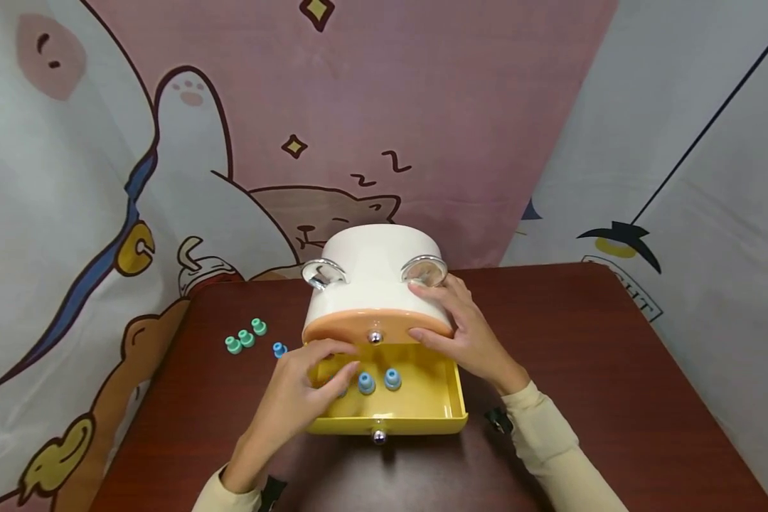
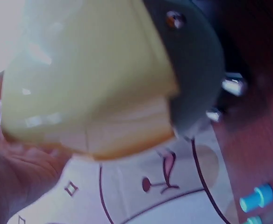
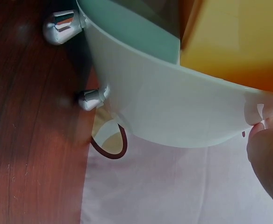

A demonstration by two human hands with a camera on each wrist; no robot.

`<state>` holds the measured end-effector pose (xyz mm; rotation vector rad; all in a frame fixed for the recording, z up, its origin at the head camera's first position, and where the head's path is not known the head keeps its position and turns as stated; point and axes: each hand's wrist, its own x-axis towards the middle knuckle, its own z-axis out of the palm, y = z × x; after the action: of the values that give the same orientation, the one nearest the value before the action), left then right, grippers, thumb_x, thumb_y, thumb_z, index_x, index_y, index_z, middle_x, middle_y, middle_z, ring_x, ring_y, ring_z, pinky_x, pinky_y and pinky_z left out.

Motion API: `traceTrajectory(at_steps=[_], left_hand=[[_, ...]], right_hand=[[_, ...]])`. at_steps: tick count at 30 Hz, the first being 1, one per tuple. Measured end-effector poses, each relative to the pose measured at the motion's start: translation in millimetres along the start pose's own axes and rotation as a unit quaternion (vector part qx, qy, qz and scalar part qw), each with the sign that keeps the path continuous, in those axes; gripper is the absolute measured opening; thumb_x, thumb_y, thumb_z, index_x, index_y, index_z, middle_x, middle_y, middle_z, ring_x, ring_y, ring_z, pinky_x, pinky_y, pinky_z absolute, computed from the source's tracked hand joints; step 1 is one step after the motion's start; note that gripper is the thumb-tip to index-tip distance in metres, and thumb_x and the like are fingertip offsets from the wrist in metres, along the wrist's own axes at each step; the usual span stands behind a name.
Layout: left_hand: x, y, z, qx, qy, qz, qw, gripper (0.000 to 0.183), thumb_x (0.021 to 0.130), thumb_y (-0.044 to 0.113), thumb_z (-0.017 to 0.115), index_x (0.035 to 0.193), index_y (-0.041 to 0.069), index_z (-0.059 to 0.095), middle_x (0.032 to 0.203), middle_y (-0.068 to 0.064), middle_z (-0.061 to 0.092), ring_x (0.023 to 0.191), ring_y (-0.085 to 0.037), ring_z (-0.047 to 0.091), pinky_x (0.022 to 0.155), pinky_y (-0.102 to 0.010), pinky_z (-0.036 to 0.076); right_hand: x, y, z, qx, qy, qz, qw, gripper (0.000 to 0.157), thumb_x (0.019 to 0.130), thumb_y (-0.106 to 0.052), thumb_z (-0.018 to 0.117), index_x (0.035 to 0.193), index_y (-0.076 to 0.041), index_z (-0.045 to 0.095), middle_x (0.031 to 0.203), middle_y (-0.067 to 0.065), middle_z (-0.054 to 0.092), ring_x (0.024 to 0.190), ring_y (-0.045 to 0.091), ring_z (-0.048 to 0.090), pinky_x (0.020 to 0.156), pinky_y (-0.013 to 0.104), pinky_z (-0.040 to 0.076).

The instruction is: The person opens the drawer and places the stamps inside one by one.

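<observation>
A white, round-topped box with an orange front stands on the table, its yellow drawer pulled out. Inside lie small blue stepped pegs, one partly hidden behind my left thumb. My left hand reaches over the drawer's left side, thumb and fingers apart with nothing seen between them. Against the box's right side rests my right hand, fingers on the white shell near a chrome ring handle and thumb along the orange front. The right wrist view shows its fingertips at the shell.
Left of the box on the brown table are three green pegs and a blue peg. Chrome knobs sit on the drawer and the front. Behind the table hangs a cartoon-printed cloth.
</observation>
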<state>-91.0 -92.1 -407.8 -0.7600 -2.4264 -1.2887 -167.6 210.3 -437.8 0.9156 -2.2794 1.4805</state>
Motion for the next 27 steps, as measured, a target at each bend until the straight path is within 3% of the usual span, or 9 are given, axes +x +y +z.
traceTrajectory(at_steps=[5,10,14,18,23,27], left_hand=[[-10.8,-14.9,-12.9,-0.054,0.044,0.055,0.9960,0.033,0.089,-0.009,0.083,0.118,0.008,0.079,0.116,-0.005,0.079,0.108,-0.026,0.073,0.099,-0.028,0.055],[-21.4,-30.7,-19.3,-0.053,0.127,0.086,0.9868,0.041,0.082,-0.018,0.080,0.119,0.001,0.078,0.115,-0.015,0.077,0.110,-0.029,0.070,0.104,-0.026,0.051],[-25.2,-35.2,-23.2,-0.037,0.182,0.059,0.9808,0.038,0.082,-0.021,0.076,0.116,-0.005,0.077,0.115,-0.022,0.076,0.111,-0.025,0.068,0.104,-0.025,0.050],[-30.7,-43.3,-26.7,-0.017,0.210,0.033,0.9770,0.036,0.082,-0.023,0.074,0.116,-0.011,0.075,0.113,-0.026,0.075,0.111,-0.018,0.068,0.103,-0.022,0.049],[-43.6,-79.1,-28.0,0.003,0.219,-0.001,0.9758,0.040,0.083,-0.021,0.078,0.120,-0.006,0.077,0.111,-0.021,0.076,0.100,-0.013,0.066,0.088,-0.019,0.051],[-47.0,-101.4,-28.0,0.032,0.222,-0.039,0.9738,0.040,0.082,-0.015,0.085,0.119,0.000,0.079,0.099,-0.016,0.074,0.084,-0.021,0.064,0.072,-0.018,0.048]], right_hand=[[0.1,1.0,1.6,0.006,-0.001,0.003,1.000,0.073,0.089,-0.012,0.091,0.155,-0.025,0.063,0.156,0.001,0.052,0.140,0.026,0.040,0.108,0.054,0.037],[0.2,0.7,1.3,0.004,-0.002,0.005,1.000,0.073,0.089,-0.014,0.091,0.155,-0.026,0.063,0.155,0.000,0.052,0.140,0.026,0.040,0.108,0.054,0.038],[-0.4,-0.1,0.1,0.005,0.001,0.005,1.000,0.073,0.089,-0.014,0.091,0.154,-0.025,0.063,0.155,0.000,0.052,0.138,0.025,0.040,0.107,0.053,0.038],[0.0,0.0,1.9,0.006,-0.007,0.004,1.000,0.072,0.090,-0.015,0.091,0.155,-0.026,0.062,0.156,0.000,0.051,0.139,0.026,0.040,0.108,0.053,0.037],[1.2,0.2,3.6,0.007,-0.007,0.001,1.000,0.071,0.090,-0.017,0.091,0.154,-0.025,0.063,0.157,0.001,0.051,0.140,0.026,0.041,0.110,0.054,0.037],[0.5,0.4,1.0,0.004,-0.002,0.001,1.000,0.071,0.090,-0.021,0.091,0.155,-0.026,0.062,0.156,0.001,0.051,0.139,0.027,0.041,0.108,0.054,0.038]])
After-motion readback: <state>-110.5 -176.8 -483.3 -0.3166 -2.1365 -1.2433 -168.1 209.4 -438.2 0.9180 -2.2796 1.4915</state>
